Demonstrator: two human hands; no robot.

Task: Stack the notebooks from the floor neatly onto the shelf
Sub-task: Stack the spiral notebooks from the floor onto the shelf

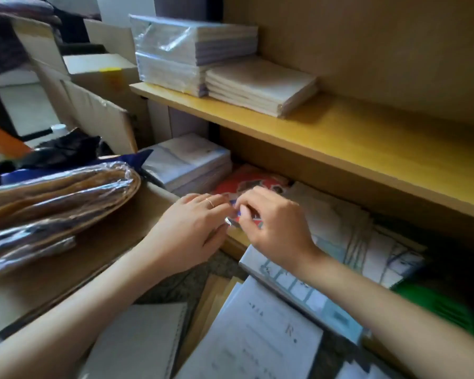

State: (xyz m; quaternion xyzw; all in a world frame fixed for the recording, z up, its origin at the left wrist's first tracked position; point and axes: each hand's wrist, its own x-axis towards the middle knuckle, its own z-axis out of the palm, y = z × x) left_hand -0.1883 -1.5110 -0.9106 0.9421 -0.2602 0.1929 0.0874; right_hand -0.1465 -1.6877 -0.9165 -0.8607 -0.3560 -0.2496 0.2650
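My left hand (192,231) and my right hand (274,220) meet at the mouth of the lower shelf compartment. Both pinch a small red and blue plastic-wrapped item (234,219); most of it is hidden by my fingers. Behind it lies a red notebook (246,179), beside a pile of white notebooks (350,225). On the floor near me lie a grey spiral notebook (137,343), a white printed booklet (255,337) and a blue-checked notebook (307,292). The yellow wooden shelf (367,143) above carries a plastic-wrapped stack (186,50) and a cream stack (260,86).
A cardboard box (66,269) at my left holds brown envelopes in plastic (52,198). A white wrapped stack (186,162) sits at the lower compartment's left end. Something green (443,305) lies at the right. More boxes (101,69) stand behind at the left.
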